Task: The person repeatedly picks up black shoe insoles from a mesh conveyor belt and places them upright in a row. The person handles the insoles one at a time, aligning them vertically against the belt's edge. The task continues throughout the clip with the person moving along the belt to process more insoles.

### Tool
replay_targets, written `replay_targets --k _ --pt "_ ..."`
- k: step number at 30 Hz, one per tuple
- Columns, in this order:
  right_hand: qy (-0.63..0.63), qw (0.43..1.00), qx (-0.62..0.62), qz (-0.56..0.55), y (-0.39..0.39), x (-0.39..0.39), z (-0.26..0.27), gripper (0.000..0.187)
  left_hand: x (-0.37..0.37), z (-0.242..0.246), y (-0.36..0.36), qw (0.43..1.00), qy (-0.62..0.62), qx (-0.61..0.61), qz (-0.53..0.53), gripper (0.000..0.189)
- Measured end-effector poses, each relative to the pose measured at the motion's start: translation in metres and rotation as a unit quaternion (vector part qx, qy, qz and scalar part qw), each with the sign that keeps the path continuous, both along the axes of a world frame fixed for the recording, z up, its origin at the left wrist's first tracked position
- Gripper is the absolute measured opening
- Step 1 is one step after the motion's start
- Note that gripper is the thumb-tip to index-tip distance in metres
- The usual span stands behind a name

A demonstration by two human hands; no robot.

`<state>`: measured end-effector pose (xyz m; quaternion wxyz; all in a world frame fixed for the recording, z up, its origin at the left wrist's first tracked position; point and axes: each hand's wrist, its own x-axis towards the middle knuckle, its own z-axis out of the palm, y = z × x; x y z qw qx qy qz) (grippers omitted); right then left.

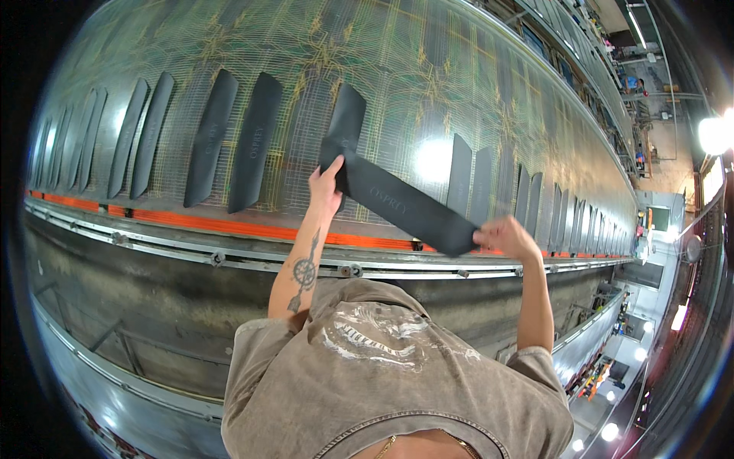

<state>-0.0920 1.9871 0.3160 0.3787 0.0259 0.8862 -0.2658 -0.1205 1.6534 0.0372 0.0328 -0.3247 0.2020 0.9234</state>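
Note:
A long dark panel of sheet material [407,201], printed with faint lettering, slants between my two hands above the table's near edge. My left hand [327,186] grips its upper left end, where more dark material, perhaps further panels, bunches under the thumb. My right hand [507,238] pinches the panel's lower right corner and is slightly blurred. Behind my left hand a similar dark panel [348,112] lies on the table; its lower part is hidden. Two more panels lie to the left, one of them close by [256,143], and two others [460,172] to the right.
The long printing table [395,115] is covered with green and yellow lines. More panels, mostly in pairs [152,135], run along it both ways. An orange strip [275,231] and a metal rail with bolts [401,271] follow its near edge. Another long table [143,410] stands behind me.

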Motion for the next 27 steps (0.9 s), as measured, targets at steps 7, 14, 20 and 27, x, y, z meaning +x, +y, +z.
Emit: replay_targets --k 7,14,20,27 --pt "0.184 0.978 -0.053 -0.085 0.049 -0.177 -0.150 0.021 0.116 -0.036 0.016 0.973 -0.093 -0.115 -0.176 0.027" --pt "0.347 0.921 -0.150 -0.095 -0.028 -0.293 -0.226 0.037 0.121 -0.057 0.104 0.981 -0.097 -0.056 -0.161 0.032" --pt "0.256 0.945 -0.203 -0.033 0.056 -0.223 -0.222 0.037 0.151 -0.061 0.174 0.773 -0.120 -0.607 -0.137 0.048" --pt "0.134 0.983 -0.123 0.001 0.278 0.008 -0.301 0.019 0.139 -0.039 0.351 0.552 0.207 -0.747 -0.307 0.027"
